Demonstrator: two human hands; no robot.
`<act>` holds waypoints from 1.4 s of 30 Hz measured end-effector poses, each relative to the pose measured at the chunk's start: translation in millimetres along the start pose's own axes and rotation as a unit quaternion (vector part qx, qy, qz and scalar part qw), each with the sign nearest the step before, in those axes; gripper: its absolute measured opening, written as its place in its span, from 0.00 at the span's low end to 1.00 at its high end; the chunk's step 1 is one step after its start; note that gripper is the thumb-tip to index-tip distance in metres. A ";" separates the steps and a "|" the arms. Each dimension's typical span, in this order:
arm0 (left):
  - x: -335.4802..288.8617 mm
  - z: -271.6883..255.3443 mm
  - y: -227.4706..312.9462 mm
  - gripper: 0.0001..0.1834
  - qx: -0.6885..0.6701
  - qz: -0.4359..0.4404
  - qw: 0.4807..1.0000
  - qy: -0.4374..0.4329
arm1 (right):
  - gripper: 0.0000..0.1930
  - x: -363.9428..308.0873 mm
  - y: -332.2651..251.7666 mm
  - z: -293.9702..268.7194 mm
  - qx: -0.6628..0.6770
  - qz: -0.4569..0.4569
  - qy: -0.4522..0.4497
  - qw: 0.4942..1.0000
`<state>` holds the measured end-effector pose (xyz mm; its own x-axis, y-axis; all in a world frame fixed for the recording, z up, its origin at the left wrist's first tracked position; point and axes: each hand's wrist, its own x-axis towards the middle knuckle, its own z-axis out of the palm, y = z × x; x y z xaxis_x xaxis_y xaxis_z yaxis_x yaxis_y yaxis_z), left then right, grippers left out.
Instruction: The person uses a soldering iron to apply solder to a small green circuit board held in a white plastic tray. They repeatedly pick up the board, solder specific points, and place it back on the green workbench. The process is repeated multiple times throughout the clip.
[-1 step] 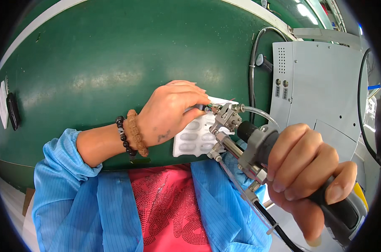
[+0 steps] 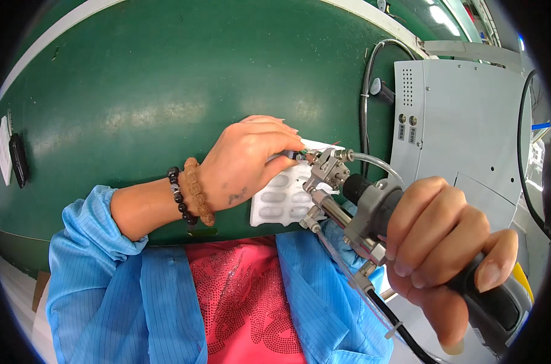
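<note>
Close to the table's middle, my left hand (image 2: 251, 155) pinches a small part (image 2: 299, 156) between thumb and fingertips. The part shows a dark body and a bit of green circuit board with thin wires; the fingers hide much of it. My right hand (image 2: 439, 261) is wrapped round the dark grip of a powered screwdriver (image 2: 372, 215) with a metal head, a cylinder and hoses. Its metal tip meets or nearly meets the small part; I cannot tell which. Beneath both lies a white moulded tray (image 2: 275, 212) with oval recesses, partly covered by the hand and tool.
A large grey metal machine box (image 2: 463, 121) stands at the right. A black cable (image 2: 365, 103) loops beside it, near a dark cylindrical piece (image 2: 381, 91). At the far left of the green table (image 2: 136, 121) lie a black case (image 2: 18, 161) and a white paper (image 2: 4, 151).
</note>
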<state>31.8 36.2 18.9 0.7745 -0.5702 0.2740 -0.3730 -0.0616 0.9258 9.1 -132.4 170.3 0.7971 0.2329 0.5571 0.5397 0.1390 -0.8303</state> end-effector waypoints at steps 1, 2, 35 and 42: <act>-0.1 -0.7 0.1 0.14 0.002 -0.005 1.000 -0.002 | 0.25 1.9 0.6 0.2 -0.002 0.004 -0.007 1.000; 0.2 -1.2 0.0 0.14 0.001 -0.006 1.000 -0.002 | 0.25 3.8 0.7 -0.8 -0.006 0.008 -0.016 1.000; 171.9 -160.0 -45.9 0.22 0.294 0.057 0.935 0.187 | 0.22 -20.0 -65.9 -22.4 0.032 -0.087 0.060 0.994; 98.5 -273.4 -109.3 0.23 0.485 -0.160 0.848 0.141 | 0.23 -20.3 -52.4 -28.3 0.062 -0.098 0.058 0.992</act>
<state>288.6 210.8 15.9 0.9558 -0.1860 0.2276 -0.2588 -0.8997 0.3515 -27.6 -171.7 202.9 0.7104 0.0786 0.6993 0.6549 0.2899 -0.6979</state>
